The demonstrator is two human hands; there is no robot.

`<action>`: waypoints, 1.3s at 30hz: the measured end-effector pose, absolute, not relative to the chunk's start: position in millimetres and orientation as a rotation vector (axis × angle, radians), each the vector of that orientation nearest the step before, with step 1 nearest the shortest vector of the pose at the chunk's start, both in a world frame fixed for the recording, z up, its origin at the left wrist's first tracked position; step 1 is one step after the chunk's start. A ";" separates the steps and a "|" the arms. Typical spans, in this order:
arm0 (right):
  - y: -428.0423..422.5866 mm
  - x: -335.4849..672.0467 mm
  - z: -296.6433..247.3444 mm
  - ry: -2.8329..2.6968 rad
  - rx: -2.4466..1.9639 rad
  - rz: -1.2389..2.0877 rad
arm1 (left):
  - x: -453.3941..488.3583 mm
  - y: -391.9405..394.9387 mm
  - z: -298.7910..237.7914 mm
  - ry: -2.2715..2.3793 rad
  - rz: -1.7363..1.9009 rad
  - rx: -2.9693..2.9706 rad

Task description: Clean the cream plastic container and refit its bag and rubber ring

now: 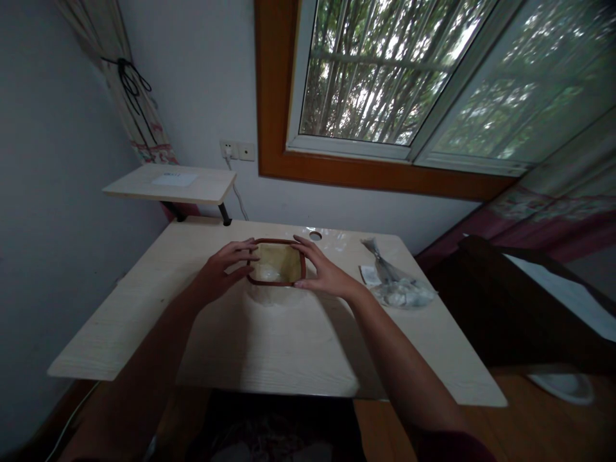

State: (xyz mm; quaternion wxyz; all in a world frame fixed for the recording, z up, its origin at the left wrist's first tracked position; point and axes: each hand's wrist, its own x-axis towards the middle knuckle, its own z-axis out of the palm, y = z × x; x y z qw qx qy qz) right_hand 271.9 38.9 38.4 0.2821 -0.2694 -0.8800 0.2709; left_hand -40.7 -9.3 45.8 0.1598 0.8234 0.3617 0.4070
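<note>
While both forearms stretch forward from the near edge of the worktop (269,346) and angle in towards each other, the left hand (222,271) and right hand (325,274) meet on the short ends of a container (277,263). Each hand is clamped on it, with fingers hooked over the brown rim and thumbs lower against the clear side walls. The palms face one another with the container between them.

It is a shallow rectangular tub that sits upright on the far middle of the worktop, its open mouth facing up. Its long axis appears to run left to right, roughly parallel to the far edge. A knotted plastic bag (398,289) lies near the right hand, just beside a paper slip (369,274).
</note>
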 end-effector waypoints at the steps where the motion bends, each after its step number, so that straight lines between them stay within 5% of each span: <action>1: 38.5 271.5 38.7 -2.341 -0.725 0.728 | -37.9 -7.4 46.3 1.084 1.206 2.334; 39: 40.6 253.4 19.1 -2.299 -0.657 0.697 | -8.5 7.9 7.7 1.156 1.346 2.006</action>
